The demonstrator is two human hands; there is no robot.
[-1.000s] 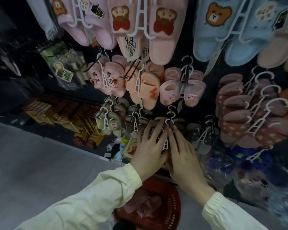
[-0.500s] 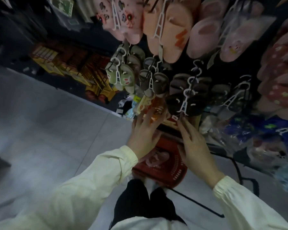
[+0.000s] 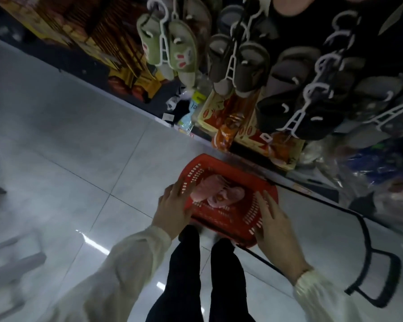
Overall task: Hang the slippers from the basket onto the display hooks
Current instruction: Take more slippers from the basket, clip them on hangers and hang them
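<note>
Two pink slippers (image 3: 219, 194) lie together in the red basket (image 3: 237, 175), near the middle of its bottom, one partly over the other. The basket stands on the grey tiled floor (image 3: 79, 159), its near edge just in front of the person's feet and its far edge close to the foot of the display rack (image 3: 382, 54). Its long black handle (image 3: 364, 233) lies flat on the floor off the basket's right side.

The left hand (image 3: 172, 212) hangs over the basket's left edge with its fingers straight and slightly apart, holding nothing; whether the fingertips touch the rim cannot be told. The right hand (image 3: 277, 231) is over the near right corner of the basket, fingers spread and empty. Both wrists come out of cream sleeves (image 3: 130, 263), and black trousers (image 3: 184, 275) show between the arms.

Along the rack's lower edge hang several pairs on white hangers (image 3: 230, 63): a green pair (image 3: 182, 49) at the left, a grey pair (image 3: 249, 61) beside it, and a dark pair (image 3: 286, 105) further right. The rods that carry them are too dark to make out. Yellow and red packs (image 3: 247, 131) stand at the rack's base, just behind the basket's far edge.
</note>
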